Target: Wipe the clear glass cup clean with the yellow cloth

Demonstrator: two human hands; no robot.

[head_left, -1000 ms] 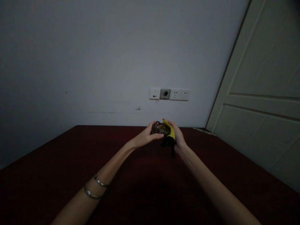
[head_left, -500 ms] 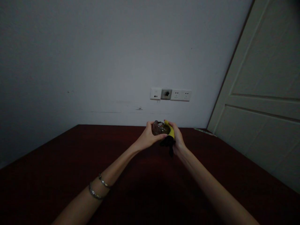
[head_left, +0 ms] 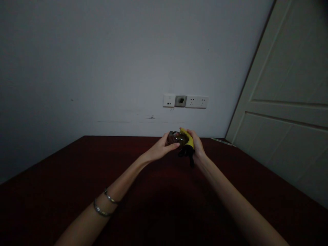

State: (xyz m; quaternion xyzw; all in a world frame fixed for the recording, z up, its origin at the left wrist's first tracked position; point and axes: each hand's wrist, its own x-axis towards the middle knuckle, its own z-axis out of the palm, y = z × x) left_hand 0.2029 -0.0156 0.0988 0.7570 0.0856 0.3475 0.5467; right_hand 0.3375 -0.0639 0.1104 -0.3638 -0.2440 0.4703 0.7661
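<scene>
My left hand (head_left: pixel 162 147) is closed on a see-through, brownish glass vessel (head_left: pixel 177 137), its thumb along the near side and its fingers around the left side. The vessel is tilted, and its exact kind is hard to make out in the dim light. My right hand (head_left: pixel 197 144) grips a soft-looking yellow piece (head_left: pixel 190 139) with a black, dangling lower part (head_left: pixel 189 152). That yellow piece rests against the vessel's right side. Most of the right fingers are hidden behind it. Both hands are held above the far part of the dark red table (head_left: pixel 153 191).
Behind the table rises a pale wall (head_left: pixel 123 61) with a row of sockets and a switch (head_left: pixel 185 101). A cream panelled door (head_left: pixel 287 102) stands at the right. A thin flat strip (head_left: pixel 222 141) lies at the table's back right corner.
The yellow piece and my right hand have shifted slightly right, and the vessel has turned a little between my hands. My left thumb has drawn back slightly left. The camera view has moved slightly.
</scene>
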